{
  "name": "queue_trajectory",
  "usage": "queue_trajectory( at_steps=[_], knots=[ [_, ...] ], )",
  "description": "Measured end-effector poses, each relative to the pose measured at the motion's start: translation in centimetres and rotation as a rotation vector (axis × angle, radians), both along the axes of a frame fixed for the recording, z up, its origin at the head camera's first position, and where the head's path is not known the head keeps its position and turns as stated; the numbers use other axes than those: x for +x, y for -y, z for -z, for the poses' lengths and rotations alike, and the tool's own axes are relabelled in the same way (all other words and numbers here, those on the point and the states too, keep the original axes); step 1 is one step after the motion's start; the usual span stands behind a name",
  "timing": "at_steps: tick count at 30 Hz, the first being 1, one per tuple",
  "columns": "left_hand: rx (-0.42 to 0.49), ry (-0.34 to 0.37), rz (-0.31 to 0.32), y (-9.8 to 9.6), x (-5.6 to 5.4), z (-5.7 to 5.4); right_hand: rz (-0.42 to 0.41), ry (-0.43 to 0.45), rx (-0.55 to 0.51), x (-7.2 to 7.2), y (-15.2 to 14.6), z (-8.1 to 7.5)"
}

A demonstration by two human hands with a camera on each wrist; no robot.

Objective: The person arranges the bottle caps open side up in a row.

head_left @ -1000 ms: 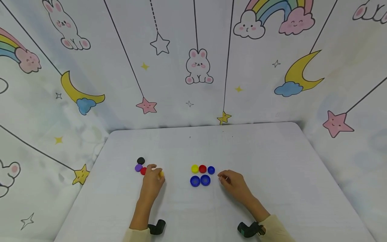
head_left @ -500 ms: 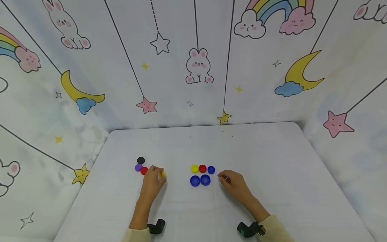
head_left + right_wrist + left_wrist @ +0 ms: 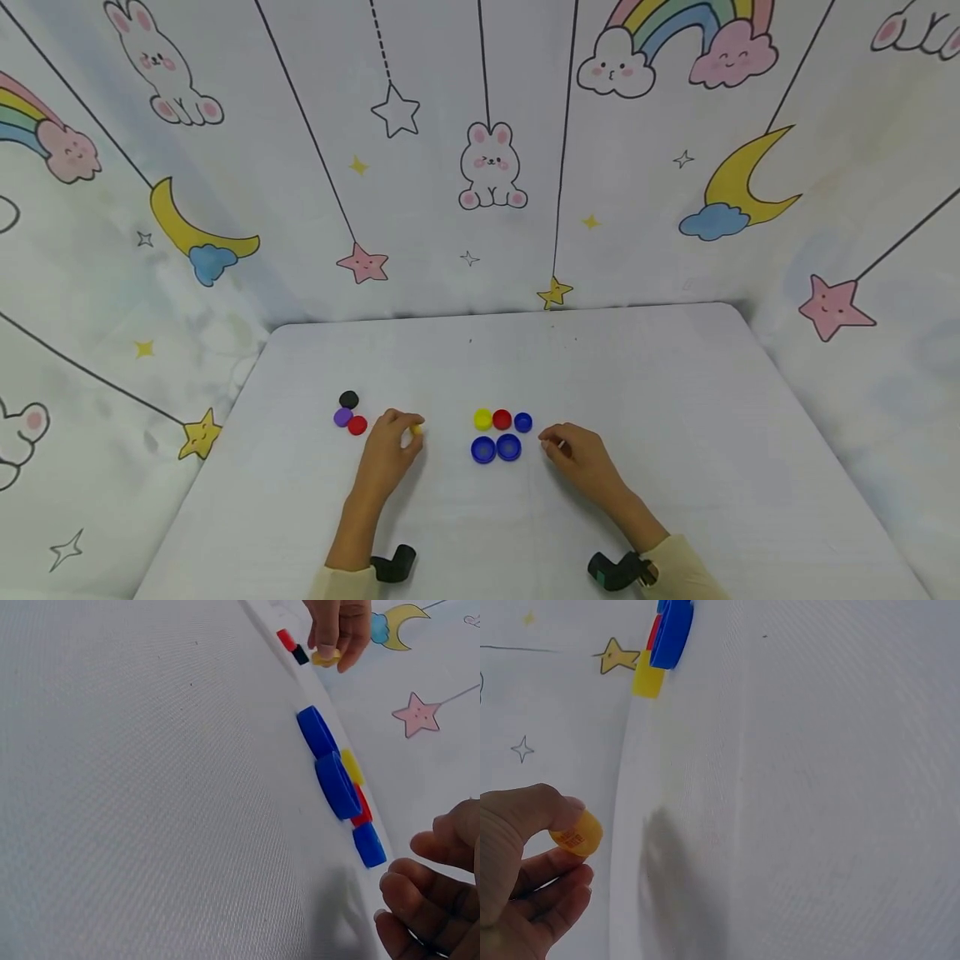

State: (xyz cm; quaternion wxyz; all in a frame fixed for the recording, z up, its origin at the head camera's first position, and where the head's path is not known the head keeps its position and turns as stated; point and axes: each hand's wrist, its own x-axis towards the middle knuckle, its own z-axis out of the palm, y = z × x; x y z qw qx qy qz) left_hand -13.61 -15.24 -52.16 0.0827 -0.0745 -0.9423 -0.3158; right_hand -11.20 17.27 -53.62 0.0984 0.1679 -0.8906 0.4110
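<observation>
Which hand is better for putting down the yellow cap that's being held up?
Probably the left hand: it pinches that yellow cap. The right hand holds nothing and is farther away, beside the small blue cap.

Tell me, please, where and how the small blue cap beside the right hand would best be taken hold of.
I'd pinch the small blue cap by its raised, rounded outer wall, coming from the right and slightly above. It lies flat with that side exposed toward the right hand, while the red cap sits close on its left.
</observation>
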Motion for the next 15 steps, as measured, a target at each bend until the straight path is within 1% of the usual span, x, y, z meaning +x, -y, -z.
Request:
queue_trajectory(
  at_steps=[6, 11, 15],
  knots=[
    [0.024, -0.019, 0.012, -0.8, -0.1, -0.3, 0.003, 0.001, -0.007, 0.1, 0.0, 0.0],
    [-0.002, -0.037, 0.023, -1.7, -0.1, -0.4, -0.001, 0.006, 0.001, 0.2, 0.0, 0.1],
    [-0.024, -0.059, 0.050, -2.3, -0.1, -0.4, -0.010, 0.012, 0.002, 0.2, 0.0, 0.1]
  ],
)
